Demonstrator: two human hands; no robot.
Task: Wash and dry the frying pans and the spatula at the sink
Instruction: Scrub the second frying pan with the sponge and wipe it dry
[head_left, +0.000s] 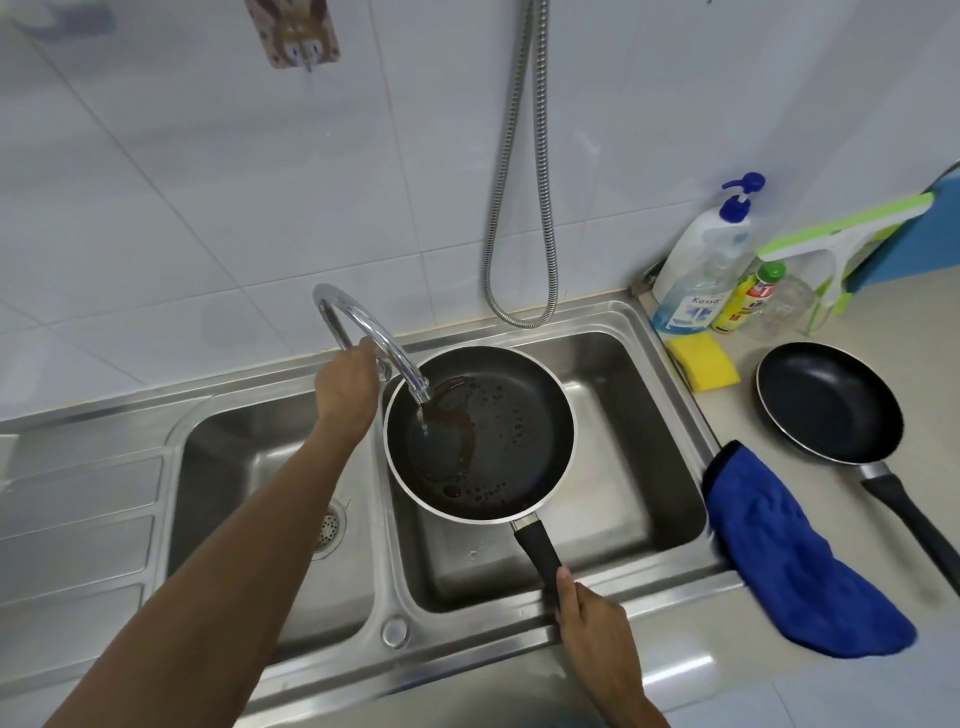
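Right hand: grip clamped on the greasy black round frying pan's handle, under running water.
Left hand: grip closed around the curved chrome tap.

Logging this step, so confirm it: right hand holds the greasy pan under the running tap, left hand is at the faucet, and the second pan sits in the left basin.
One error: the head view shows the second pan on the counter right of the sink, not in the left basin. The rest stands.

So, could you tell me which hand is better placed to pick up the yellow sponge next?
Left, probably: the right hand grips the pan handle, while the left hand only rests at the tap.
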